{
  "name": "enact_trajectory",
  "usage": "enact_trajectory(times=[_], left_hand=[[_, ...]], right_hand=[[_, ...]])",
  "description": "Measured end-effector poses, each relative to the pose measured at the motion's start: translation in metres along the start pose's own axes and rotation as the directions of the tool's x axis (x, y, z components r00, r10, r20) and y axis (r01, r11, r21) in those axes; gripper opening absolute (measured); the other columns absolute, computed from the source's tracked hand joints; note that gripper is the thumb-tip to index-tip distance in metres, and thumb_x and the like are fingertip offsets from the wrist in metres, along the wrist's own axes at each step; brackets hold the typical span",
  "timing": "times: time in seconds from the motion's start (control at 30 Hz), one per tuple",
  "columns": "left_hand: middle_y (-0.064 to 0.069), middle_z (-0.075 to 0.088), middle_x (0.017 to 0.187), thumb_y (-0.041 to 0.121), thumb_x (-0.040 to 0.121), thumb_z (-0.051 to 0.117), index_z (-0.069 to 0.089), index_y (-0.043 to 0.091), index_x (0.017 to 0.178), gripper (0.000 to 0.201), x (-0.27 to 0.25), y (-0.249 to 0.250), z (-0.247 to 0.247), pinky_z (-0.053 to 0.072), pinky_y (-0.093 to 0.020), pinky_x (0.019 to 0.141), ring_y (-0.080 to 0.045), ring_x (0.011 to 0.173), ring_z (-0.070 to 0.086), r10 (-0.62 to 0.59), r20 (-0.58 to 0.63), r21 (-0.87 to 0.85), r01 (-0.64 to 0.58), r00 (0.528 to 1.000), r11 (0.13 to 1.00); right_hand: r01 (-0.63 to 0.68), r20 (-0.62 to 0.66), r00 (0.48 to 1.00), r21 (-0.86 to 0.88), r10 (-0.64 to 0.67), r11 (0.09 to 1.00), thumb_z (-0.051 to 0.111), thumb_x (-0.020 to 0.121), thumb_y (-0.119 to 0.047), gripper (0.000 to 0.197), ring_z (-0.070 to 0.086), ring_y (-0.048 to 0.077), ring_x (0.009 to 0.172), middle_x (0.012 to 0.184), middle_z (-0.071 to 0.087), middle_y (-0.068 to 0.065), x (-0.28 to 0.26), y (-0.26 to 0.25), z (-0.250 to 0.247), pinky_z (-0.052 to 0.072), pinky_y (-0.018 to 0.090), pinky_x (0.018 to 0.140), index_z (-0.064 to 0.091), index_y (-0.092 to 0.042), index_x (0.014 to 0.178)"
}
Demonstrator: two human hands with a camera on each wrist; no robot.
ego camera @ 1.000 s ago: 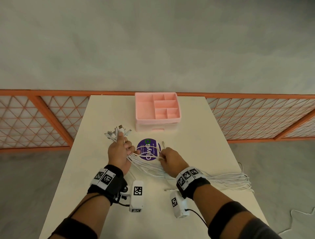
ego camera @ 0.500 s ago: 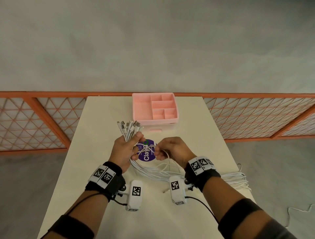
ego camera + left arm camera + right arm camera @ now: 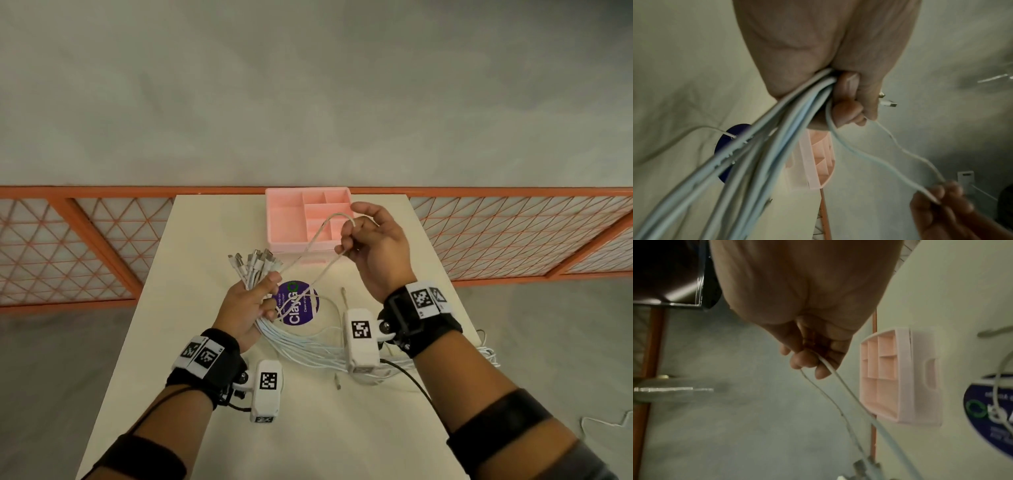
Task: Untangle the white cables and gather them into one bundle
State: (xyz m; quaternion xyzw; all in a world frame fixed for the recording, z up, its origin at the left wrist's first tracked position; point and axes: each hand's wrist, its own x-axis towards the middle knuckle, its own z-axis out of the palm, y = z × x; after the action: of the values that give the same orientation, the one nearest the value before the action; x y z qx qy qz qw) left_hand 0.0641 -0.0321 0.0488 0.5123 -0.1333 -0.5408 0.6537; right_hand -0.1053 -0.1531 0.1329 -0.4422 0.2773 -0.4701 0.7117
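Observation:
My left hand grips a bundle of white cables just below their plugs, which fan out above the fist. The left wrist view shows the same cables running out from under my curled fingers. My right hand is raised over the pink tray and pinches a loop of one white cable, drawn up from the bundle. That loop hangs from my fingertips in the right wrist view. The bundle's long tails trail right across the table and off its edge.
A pink compartment tray stands at the table's far middle. A round purple sticker lies on the white table, with a loose cable end beside it. An orange lattice railing runs behind the table.
My right hand has lifted up and away toward the tray, pulling one cable into a tall loop. My left hand has raised the bundle's plug end off the table.

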Motion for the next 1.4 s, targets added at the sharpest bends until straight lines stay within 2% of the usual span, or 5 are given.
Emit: enact_trajectory(times=[0.1, 0.3, 0.5, 0.77, 1.4], left_hand=[[0.004, 0.058, 0.068, 0.015, 0.093, 0.067, 0.065, 0.011, 0.09, 0.005, 0.004, -0.001, -0.002, 0.03, -0.019, 0.039, -0.008, 0.044, 0.031, 0.012, -0.044, 0.044, -0.01, 0.999, 0.999], [-0.001, 0.048, 0.064, 0.016, 0.091, 0.07, 0.066, 0.013, 0.085, 0.008, 0.004, -0.007, 0.011, 0.026, -0.02, 0.039, -0.009, 0.043, 0.029, 0.064, -0.004, 0.208, -0.062, 0.998, 0.976], [-0.001, 0.047, 0.064, 0.017, 0.093, 0.068, 0.067, 0.013, 0.085, 0.009, 0.001, -0.003, 0.018, 0.026, -0.02, 0.04, -0.009, 0.043, 0.029, 0.068, 0.051, 0.224, -0.078, 0.996, 0.972], [0.001, 0.053, 0.067, 0.02, 0.09, 0.071, 0.066, 0.008, 0.096, 0.015, 0.003, -0.017, -0.012, 0.027, -0.019, 0.036, -0.008, 0.042, 0.03, -0.05, -0.118, 0.121, 0.064, 0.992, 0.991], [0.005, 0.041, 0.054, 0.034, 0.096, 0.063, 0.064, 0.009, 0.09, 0.026, 0.019, -0.012, -0.011, 0.026, -0.018, 0.035, -0.006, 0.038, 0.029, -0.036, -0.231, 0.007, 0.039, 0.972, 0.999]], right_hand=[[-0.108, -0.114, 0.991, -0.421, 0.066, 0.9, 0.04, 0.087, 0.012, 0.039, 0.053, 0.023, 0.055, 0.081, 0.057, 0.01, 0.005, 0.012, -0.014, 0.051, 0.036, 0.061, 0.059, -0.01, 0.113], [0.228, 0.204, 0.953, -0.969, 0.223, -0.09, 0.054, 0.095, -0.032, 0.046, 0.046, 0.03, 0.124, 0.139, 0.047, 0.007, -0.011, 0.034, -0.014, 0.042, 0.05, 0.103, 0.048, -0.02, 0.14], [0.169, 0.296, 0.916, -0.896, 0.27, 0.41, 0.051, 0.1, -0.02, 0.022, 0.052, -0.004, 0.055, 0.067, 0.059, -0.013, -0.015, 0.035, -0.003, 0.041, 0.021, 0.06, 0.066, -0.013, 0.087], [0.052, -0.35, 0.914, -0.404, -0.207, 0.913, 0.042, 0.095, -0.001, 0.028, 0.038, 0.012, 0.045, 0.05, 0.043, -0.006, 0.027, -0.032, -0.035, 0.04, 0.028, 0.051, 0.061, -0.011, 0.078], [0.028, -0.904, 0.426, 0.053, 0.036, 0.998, 0.045, 0.095, -0.017, 0.013, 0.056, 0.02, 0.061, 0.08, 0.054, 0.003, 0.014, -0.043, -0.21, 0.054, 0.029, 0.06, 0.056, -0.015, 0.102]])
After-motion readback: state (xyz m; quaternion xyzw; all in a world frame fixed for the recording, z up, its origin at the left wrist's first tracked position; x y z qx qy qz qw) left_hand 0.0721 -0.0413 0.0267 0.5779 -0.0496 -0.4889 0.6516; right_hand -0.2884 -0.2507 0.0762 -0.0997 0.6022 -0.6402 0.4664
